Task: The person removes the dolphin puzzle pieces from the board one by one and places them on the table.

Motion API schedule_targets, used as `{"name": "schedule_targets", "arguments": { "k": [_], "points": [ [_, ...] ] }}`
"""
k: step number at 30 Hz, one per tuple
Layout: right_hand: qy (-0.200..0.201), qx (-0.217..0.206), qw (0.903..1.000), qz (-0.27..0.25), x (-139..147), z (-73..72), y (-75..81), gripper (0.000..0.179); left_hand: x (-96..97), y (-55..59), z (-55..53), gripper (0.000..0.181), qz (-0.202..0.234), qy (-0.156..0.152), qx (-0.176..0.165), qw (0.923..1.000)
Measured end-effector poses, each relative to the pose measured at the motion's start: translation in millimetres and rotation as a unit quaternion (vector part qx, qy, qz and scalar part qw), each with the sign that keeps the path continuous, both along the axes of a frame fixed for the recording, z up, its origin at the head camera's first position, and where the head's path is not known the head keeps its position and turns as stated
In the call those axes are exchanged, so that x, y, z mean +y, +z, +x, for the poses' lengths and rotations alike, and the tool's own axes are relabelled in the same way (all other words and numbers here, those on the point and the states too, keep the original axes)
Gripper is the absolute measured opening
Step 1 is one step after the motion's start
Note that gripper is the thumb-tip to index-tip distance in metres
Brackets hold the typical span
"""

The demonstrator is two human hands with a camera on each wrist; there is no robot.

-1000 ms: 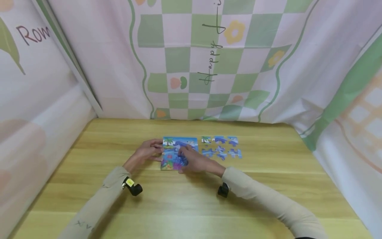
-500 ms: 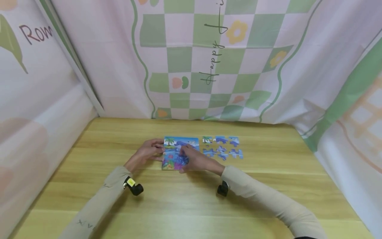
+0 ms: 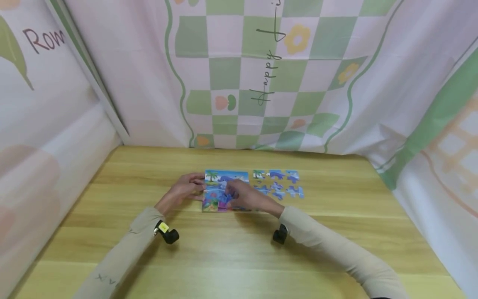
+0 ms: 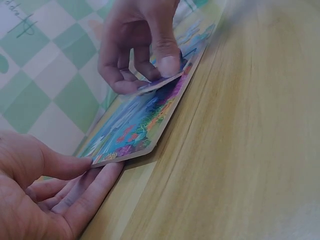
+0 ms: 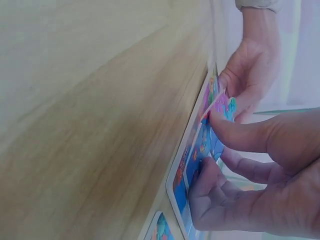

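A jigsaw puzzle board [image 3: 213, 192] with a sea picture of palm tree, dolphin and coral lies flat on the wooden table. My left hand [image 3: 184, 187] pinches its left edge, thumb on top and fingertips under the rim in the left wrist view. Over the board's lower part, my right hand [image 3: 248, 196] pinches a puzzle piece [image 5: 221, 107] between thumb and fingers. That piece, blue with pink coral, is tilted up from the picture, as the left wrist view also shows. The right hand hides the board's lower right part in the head view.
Several loose puzzle pieces [image 3: 277, 191] lie in rows to the right of the board. The wooden table [image 3: 224, 257] stretches toward me. White and green patterned curtains [image 3: 261, 74] stand behind and at both sides.
My right hand has shifted slightly to the right and raised a puzzle piece from the board. My left hand stays at the board's left edge.
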State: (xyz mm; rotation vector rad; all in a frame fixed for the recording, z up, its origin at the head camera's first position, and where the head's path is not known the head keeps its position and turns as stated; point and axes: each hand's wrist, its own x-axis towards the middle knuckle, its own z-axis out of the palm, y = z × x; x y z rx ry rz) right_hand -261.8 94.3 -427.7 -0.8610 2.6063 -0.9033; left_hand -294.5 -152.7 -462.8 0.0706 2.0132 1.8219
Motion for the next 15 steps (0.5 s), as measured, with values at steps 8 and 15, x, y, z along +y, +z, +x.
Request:
{"name": "schedule_targets", "arguments": {
  "k": [8, 15],
  "points": [
    [0.003, -0.065, 0.9963, -0.055, 6.0, -3.5, 2.7, 0.018, 0.8, 2.4, -1.3, 0.057, 0.004, 0.008, -0.004, 1.0000],
    [0.018, -0.086, 0.9937, -0.071, 6.8, -3.1, 4.4, 0.012, -1.6, 1.2, 1.0, 0.057, -0.002, 0.000, 0.001, 1.0000]
  ]
}}
